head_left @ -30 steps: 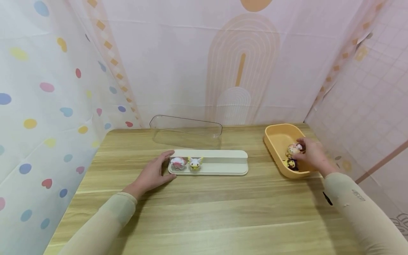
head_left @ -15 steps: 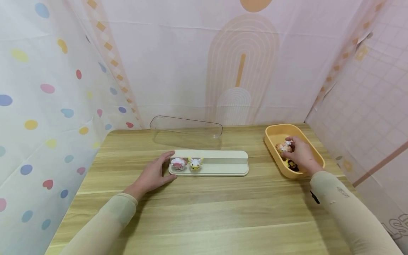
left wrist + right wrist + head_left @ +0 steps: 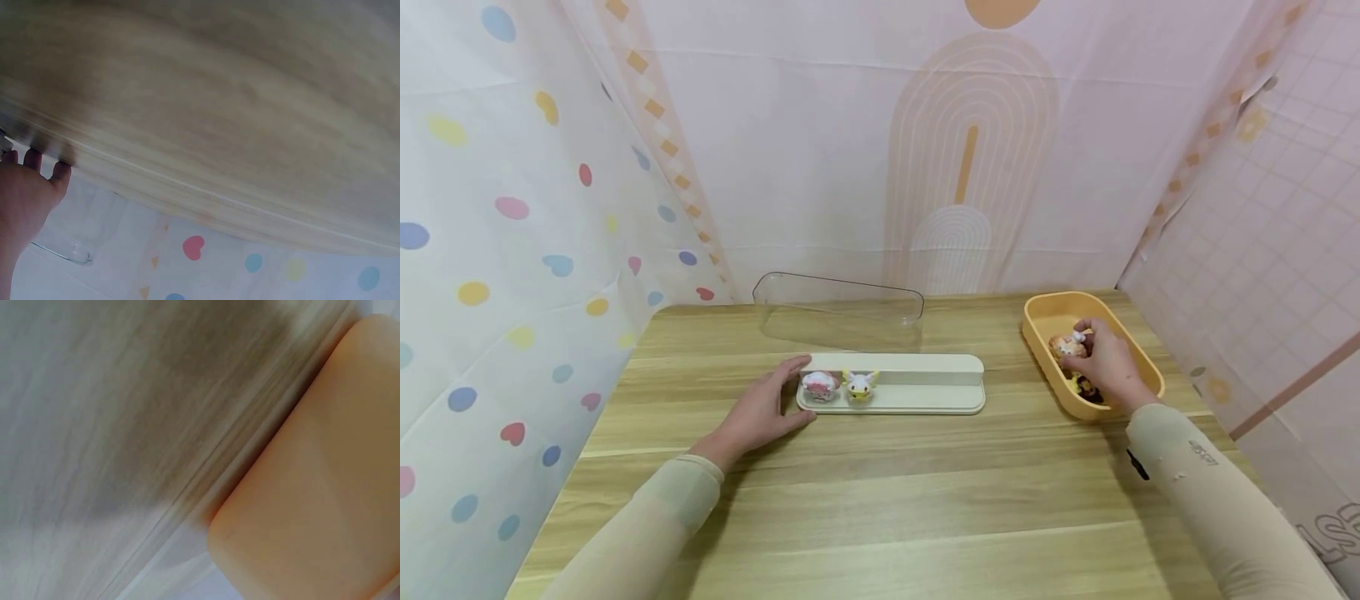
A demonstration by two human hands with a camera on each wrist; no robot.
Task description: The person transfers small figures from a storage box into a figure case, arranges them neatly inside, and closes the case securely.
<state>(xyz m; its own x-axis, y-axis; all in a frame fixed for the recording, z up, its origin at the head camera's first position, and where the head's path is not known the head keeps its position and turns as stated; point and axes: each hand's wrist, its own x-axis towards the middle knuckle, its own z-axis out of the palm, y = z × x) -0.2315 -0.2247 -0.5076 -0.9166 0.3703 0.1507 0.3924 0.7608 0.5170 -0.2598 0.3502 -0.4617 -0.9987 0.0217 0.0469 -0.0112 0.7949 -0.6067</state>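
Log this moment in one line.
left hand: at left end of white tray; right hand: pinches orange-white figurine at orange bin; on tray: pink-white figurine, yellow-white figurine

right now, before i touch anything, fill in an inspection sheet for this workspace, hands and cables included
surface: wood-grain tabletop
job's things: long cream tray bearing a small pink-and-white figurine and a white-and-yellow figurine; rounded rectangular orange bin with a black-and-yellow figurine inside, partly hidden; transparent box-shaped cover behind the tray
clutter: nothing seen
left hand: the left hand is spread around the tray's left end
right hand: the right hand pinches an orange-and-white figurine at the bin
cables: nothing seen
surroundings: pale hanging sheets, dotted on the left, arch-patterned behind, grid-patterned on the right
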